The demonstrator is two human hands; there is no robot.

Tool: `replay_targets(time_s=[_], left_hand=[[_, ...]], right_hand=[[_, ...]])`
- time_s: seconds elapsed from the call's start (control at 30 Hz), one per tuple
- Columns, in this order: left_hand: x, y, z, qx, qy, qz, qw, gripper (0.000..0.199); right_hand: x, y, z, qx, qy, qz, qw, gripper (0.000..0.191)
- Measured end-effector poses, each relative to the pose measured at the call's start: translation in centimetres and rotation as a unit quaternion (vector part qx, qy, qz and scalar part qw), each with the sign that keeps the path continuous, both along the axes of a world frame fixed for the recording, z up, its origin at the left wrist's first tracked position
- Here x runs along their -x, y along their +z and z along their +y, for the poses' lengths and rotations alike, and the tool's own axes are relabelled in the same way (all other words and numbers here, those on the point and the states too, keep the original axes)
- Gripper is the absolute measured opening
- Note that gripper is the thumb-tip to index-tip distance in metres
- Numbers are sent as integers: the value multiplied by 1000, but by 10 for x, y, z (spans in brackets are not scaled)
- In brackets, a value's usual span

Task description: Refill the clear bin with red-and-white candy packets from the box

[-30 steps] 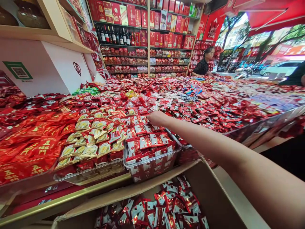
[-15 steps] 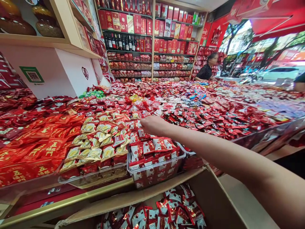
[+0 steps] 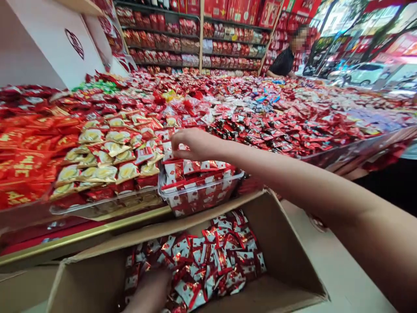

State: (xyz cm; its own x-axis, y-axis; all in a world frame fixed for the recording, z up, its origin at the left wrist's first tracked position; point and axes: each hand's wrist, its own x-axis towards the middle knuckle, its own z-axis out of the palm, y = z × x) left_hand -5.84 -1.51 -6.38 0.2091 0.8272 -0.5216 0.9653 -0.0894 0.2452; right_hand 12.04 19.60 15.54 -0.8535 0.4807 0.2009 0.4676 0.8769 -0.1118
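Observation:
My right hand [image 3: 192, 144] reaches over a clear plastic bin [image 3: 198, 191] of red and white candy packets, its curled fingers at the packets toward the back; whether one is between them is hidden. Low in the view, my left hand [image 3: 151, 289] is inside an open cardboard box [image 3: 283, 248], over loose red and white packets [image 3: 208, 261]. Motion blurs its fingers, so what they hold does not show.
Gold packets [image 3: 114, 148] and red packets [image 3: 29, 165] lie left of the bin. Mixed candy [image 3: 276, 130] spreads behind and right. Stocked shelves [image 3: 163, 37] stand at the back. A person [image 3: 283, 61] in dark clothing is at the far right end. A gold edge [image 3: 97, 232] runs along the counter's front.
The view has tilted down, showing more of the cardboard box. My left hand has come into view inside it. My right hand stays over the bin, its fingers now more visible.

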Motion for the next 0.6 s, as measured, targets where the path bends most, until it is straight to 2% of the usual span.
replay_targets(time_s=[0.1, 0.17, 0.2, 0.27, 0.3, 0.33, 0.4, 0.47, 0.53, 0.6], left_hand=[[2, 6, 9, -45, 11, -30, 998, 24], [6, 8, 18, -72, 54, -42, 995, 29], [9, 8, 21, -79, 80, -40, 993, 31], [15, 4, 25, -86, 128, -14, 988, 32], [18, 2, 25, -89, 146, 7, 985, 33], [21, -1, 24, -90, 157, 28, 983, 35], [22, -7, 20, -93, 167, 66, 979, 47], [20, -11, 15, -87, 169, 91, 978, 59], [17, -14, 13, -78, 168, 104, 977, 62], [15, -16, 12, -69, 163, 105, 979, 59]], right_hand=[[-37, 16, -49, 112, 1, 68, 991, 24], [-63, 15, -85, 255, 20, 46, 966, 24], [-75, 8, -100, 333, 26, 22, 942, 24], [-94, -21, -123, 457, 6, -37, 888, 24], [-101, -43, -132, 484, -37, -62, 872, 26], [-106, -68, -138, 480, -96, -88, 868, 30], [-109, -122, -147, 425, -241, -158, 858, 54], [-108, -171, -153, 411, -335, -220, 819, 81], [-104, -203, -157, 437, -389, -246, 772, 97], [-99, -218, -160, 457, -407, -242, 753, 100]])
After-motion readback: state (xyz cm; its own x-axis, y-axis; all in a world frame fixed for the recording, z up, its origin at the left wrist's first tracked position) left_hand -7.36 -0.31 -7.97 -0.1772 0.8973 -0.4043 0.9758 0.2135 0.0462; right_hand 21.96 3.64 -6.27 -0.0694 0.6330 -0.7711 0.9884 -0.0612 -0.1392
